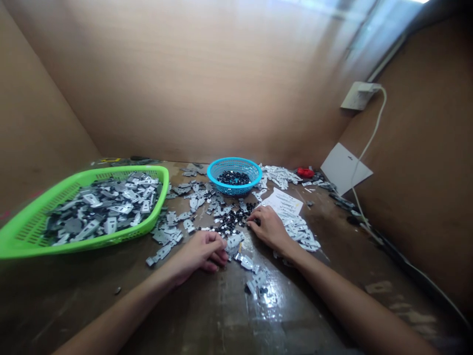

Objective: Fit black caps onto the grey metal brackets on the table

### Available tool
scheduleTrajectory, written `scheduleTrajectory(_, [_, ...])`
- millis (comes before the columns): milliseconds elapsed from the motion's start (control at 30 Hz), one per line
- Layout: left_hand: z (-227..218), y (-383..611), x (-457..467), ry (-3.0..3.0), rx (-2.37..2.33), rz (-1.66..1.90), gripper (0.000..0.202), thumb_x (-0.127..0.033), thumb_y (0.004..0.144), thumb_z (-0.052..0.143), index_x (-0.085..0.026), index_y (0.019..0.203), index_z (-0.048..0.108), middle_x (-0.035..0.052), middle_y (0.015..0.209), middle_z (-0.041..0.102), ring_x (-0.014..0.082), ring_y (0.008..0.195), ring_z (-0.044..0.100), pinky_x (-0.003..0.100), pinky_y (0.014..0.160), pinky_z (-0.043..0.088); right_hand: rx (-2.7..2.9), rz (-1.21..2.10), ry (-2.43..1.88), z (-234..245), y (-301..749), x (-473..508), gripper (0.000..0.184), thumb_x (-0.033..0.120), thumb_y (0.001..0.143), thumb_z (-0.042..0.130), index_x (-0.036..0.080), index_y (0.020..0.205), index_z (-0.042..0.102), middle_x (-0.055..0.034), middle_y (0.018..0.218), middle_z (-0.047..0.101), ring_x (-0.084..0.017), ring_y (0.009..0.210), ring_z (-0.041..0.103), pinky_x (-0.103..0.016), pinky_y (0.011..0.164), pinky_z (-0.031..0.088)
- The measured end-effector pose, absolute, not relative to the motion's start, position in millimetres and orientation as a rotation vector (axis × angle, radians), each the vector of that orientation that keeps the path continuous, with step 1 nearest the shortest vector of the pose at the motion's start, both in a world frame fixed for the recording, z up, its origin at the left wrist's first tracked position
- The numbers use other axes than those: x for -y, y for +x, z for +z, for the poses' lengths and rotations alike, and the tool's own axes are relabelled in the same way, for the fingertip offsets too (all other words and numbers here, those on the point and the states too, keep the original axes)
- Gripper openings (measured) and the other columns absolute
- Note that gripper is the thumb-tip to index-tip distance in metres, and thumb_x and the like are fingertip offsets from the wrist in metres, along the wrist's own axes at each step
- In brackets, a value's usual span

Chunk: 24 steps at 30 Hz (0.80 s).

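Note:
My left hand (201,251) rests curled on the worn wooden table (207,315), its fingers closed beside a scatter of grey metal brackets (164,246). Whether it holds anything is hidden. My right hand (268,228) lies farther up, its fingertips at the edge of a loose heap of small black parts (231,222). A sheet of printed white paper (283,202) lies just beyond it. White-and-grey metal pieces (299,234) are spread to the right of that hand.
A green plastic basket (84,207) full of grey metal pieces stands at the left. A blue basket (234,175) holds black parts at the back. A red object (305,172), a white card (345,167) and a white cable (365,148) from a wall socket lie right.

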<state>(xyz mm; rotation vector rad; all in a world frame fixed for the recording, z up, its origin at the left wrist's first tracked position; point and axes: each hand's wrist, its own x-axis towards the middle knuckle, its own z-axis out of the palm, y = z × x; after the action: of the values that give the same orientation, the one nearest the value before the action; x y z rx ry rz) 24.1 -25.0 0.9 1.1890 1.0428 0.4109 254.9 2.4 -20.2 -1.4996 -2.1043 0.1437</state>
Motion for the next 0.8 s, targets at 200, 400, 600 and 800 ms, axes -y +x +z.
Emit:
scheduleTrajectory(200, [-1,24,24,1.177,-1.037,0.434,0.034,-0.048,0.073,0.054,-0.016,0.080,0.050,0.0078,0.080,0.065,0.0184,0.074,0.063,0.021,0.054,0.043,2.078,0.212,-1.444,-13,258,4,0.009,0.025,0.079,0.057,0.021,0.086,0.062,-0.0034,0.085,0.062,-0.018,0.085,0.052,-0.031,0.075,0.039])
scheduleTrajectory(400, [-1,23,23,1.173,-1.039,0.427,0.032,-0.047,0.073,0.054,-0.016,0.080,0.050,0.0081,0.080,0.065,0.0181,0.074,0.063,0.021,0.054,0.044,2.055,0.306,-1.376,-7,264,8,0.010,0.020,0.078,0.057,0.021,0.086,0.063,-0.0021,0.084,0.064,-0.016,0.080,0.056,-0.029,0.073,0.041])
scheduleTrajectory(600, [0,21,23,1.180,-1.026,0.424,0.033,-0.047,0.073,0.054,-0.015,0.080,0.052,0.0083,0.081,0.065,0.0187,0.074,0.063,0.021,0.054,0.044,1.979,0.365,-1.365,-1,264,9,0.009,0.024,0.078,0.057,0.020,0.083,0.065,-0.0017,0.079,0.065,-0.015,0.073,0.058,-0.027,0.069,0.043])
scheduleTrajectory(800, [1,21,25,1.177,-1.030,0.428,0.031,-0.045,0.073,0.053,-0.015,0.079,0.054,0.0085,0.080,0.065,0.0191,0.074,0.063,0.022,0.054,0.045,1.835,0.609,-1.365,11,258,19,0.012,0.030,0.077,0.059,0.019,0.079,0.065,0.0004,0.074,0.066,-0.013,0.068,0.060,-0.024,0.063,0.044])
